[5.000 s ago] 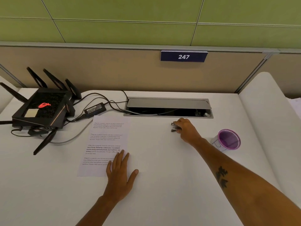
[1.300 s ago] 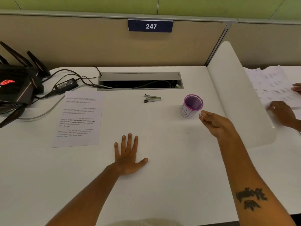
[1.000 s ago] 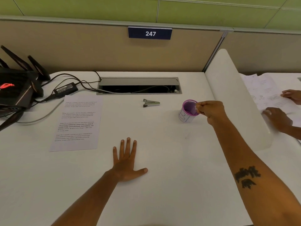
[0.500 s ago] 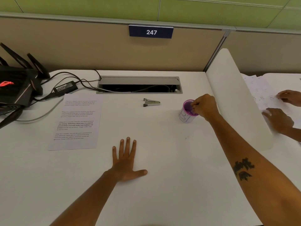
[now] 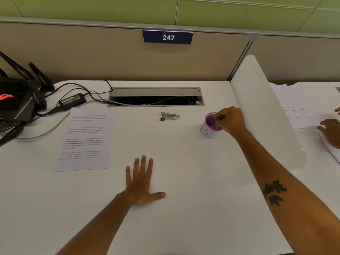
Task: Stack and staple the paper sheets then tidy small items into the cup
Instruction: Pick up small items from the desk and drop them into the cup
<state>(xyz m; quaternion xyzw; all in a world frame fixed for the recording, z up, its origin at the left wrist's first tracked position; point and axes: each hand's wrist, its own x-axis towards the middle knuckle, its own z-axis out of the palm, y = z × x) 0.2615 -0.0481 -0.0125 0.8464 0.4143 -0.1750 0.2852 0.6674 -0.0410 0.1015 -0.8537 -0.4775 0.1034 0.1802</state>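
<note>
Where the beige partition meets the green wall, a dark blue plate (image 5: 168, 37) reads "247" in white. On the white surface (image 5: 184, 218), the paper sheets (image 5: 85, 138) lie at about ten o'clock from the left hand (image 5: 141, 183), long axis running away from the person and leaning slightly right; they carry four blocks of print, too small to read, one partly in bold. The small metal stapler (image 5: 169, 116) lies at twelve o'clock from that hand, just before the open cable tray (image 5: 156, 97), its long axis across the view with the opened end pointing left. The cup (image 5: 209, 128), purple inside, stands upright at about two o'clock, with blue pen marks on its white wall that cannot be made out. The right hand (image 5: 230, 119) is over the cup's rim, fingers pinched together inside the mouth; whether they hold anything cannot be told. The left hand lies flat, fingers spread, palm down. A black router (image 5: 14, 103) with a glowing red emblem sits at nine o'clock.
</note>
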